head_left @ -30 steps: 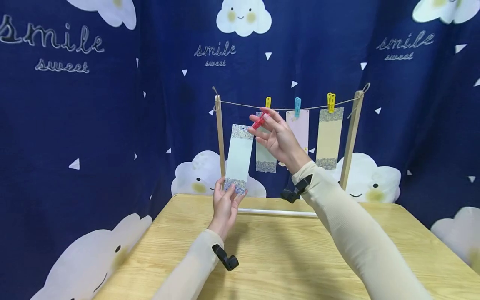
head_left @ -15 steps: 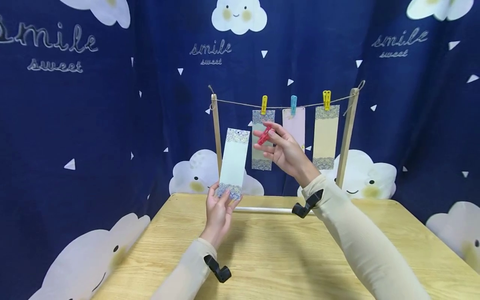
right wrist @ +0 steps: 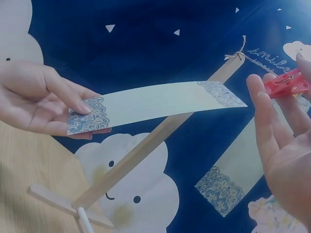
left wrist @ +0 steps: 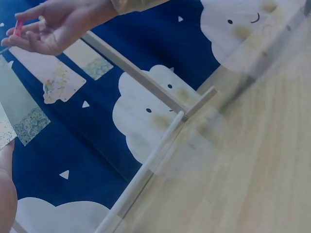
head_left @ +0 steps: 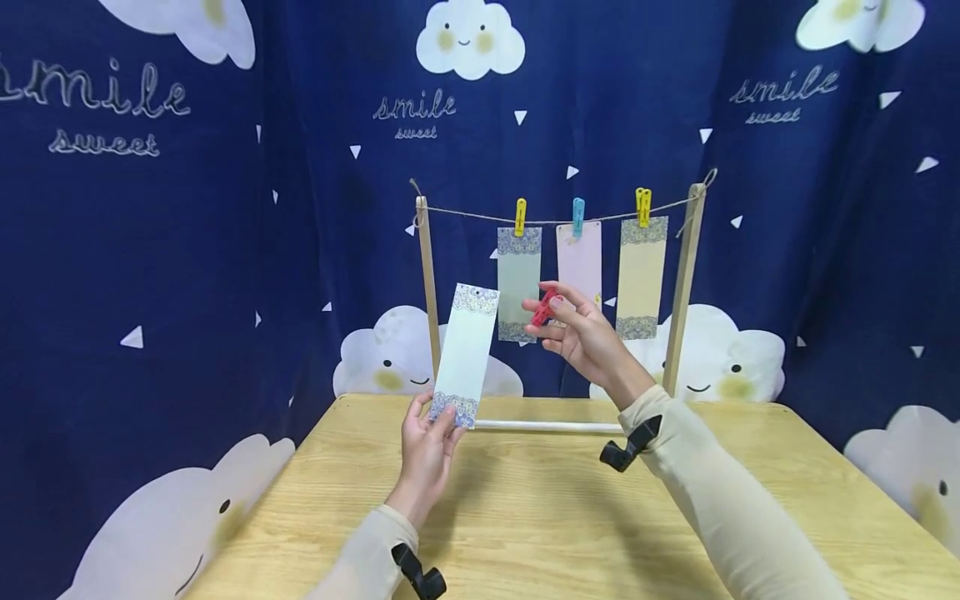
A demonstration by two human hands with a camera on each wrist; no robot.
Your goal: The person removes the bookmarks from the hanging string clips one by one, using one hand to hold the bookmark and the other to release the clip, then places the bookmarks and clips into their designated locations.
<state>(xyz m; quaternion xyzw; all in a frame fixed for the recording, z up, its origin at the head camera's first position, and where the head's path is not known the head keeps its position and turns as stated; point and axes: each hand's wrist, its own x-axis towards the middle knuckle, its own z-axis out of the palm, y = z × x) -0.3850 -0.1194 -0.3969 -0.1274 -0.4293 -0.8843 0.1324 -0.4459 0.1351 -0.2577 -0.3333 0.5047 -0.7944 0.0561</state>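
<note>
My left hand [head_left: 424, 457] pinches the lower end of a pale card [head_left: 467, 354] with patterned lace-like bands at both ends. The card tilts slightly, and a small hole shows near its top edge. To its right, my right hand [head_left: 600, 346] holds a red clothespin [head_left: 545, 308] between thumb and fingers, apart from the card. In the right wrist view the red clothespin [right wrist: 287, 85] sits at the fingertips, beyond the card's far end [right wrist: 221, 92]. Only a part of my left hand [left wrist: 6, 194] shows in the left wrist view.
Behind my hands a twine line [head_left: 468, 215] runs between two wooden posts [head_left: 427, 283]. From it hang a green card [head_left: 517, 287] on a yellow clothespin [head_left: 521, 218], a pink card [head_left: 580, 258] on a blue one, and a yellow card [head_left: 641, 275]. A wooden table [head_left: 525, 500] lies below.
Both hands have come down from near the line. The left hand carries the card lower and slightly left; the right hand, with the red clothespin, has drawn away from the card's top.
</note>
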